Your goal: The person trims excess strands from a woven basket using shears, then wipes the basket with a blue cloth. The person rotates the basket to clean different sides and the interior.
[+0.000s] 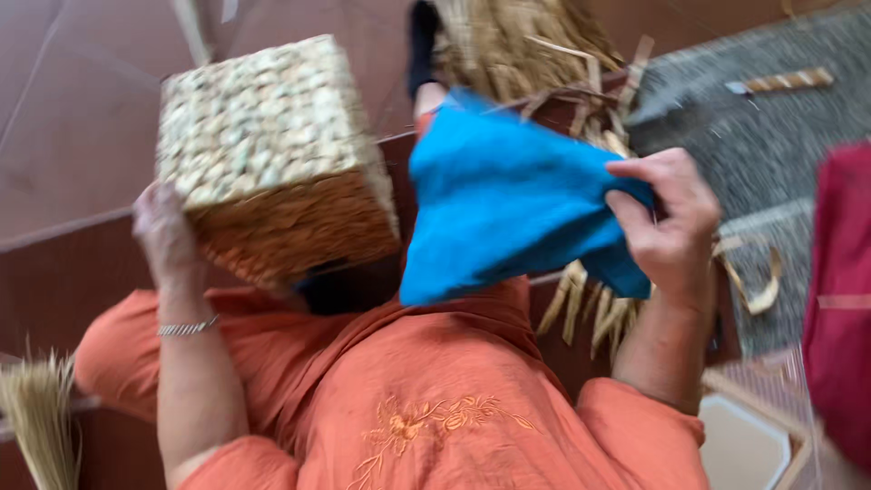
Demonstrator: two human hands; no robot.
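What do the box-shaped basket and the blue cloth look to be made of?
The basket, held by the left hand, looks like woven dried plant fibre: pale, knobbly plaited strands on one face, browner weave on another, matt. The cloth in the right hand looks like soft, matt fabric, folding limply; blur hides its weave.

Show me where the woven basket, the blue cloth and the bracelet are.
woven basket (272, 154), head view, on its pale woven face.
blue cloth (508, 200), head view, on its middle.
bracelet (188, 328), head view, on the band at the left wrist.
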